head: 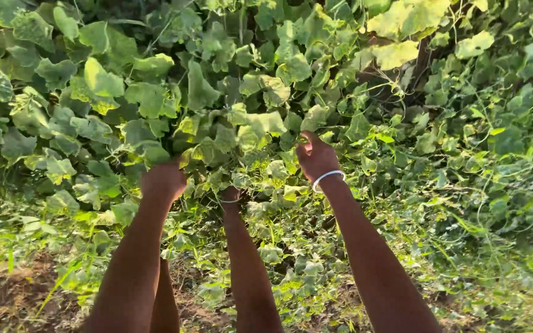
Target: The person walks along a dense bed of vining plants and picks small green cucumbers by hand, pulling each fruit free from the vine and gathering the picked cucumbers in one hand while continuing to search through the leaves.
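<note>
Both hands up in the vine canopy, fingers buried in leaves.

L hand [163, 180] is pushed into the broad green vine leaves [155, 98], fingers hidden, so can't tell if it's clasping anything. R hand [316, 157], white bangle [327, 177] on wrist, curls narrow round a leaf or thin stem at canopy's lower edge; what exactly is pinched isn't clear. A third forearm [248, 271] w/ a wrist band rises between them, prob. another person's, its hand lost in foliage. Leaves look light, soft, tear-prone; tendrils thin and springy. Judging by that, best hold is on the stem near a node, not the blade. Bare soil [13, 296] shows lower left.
</note>
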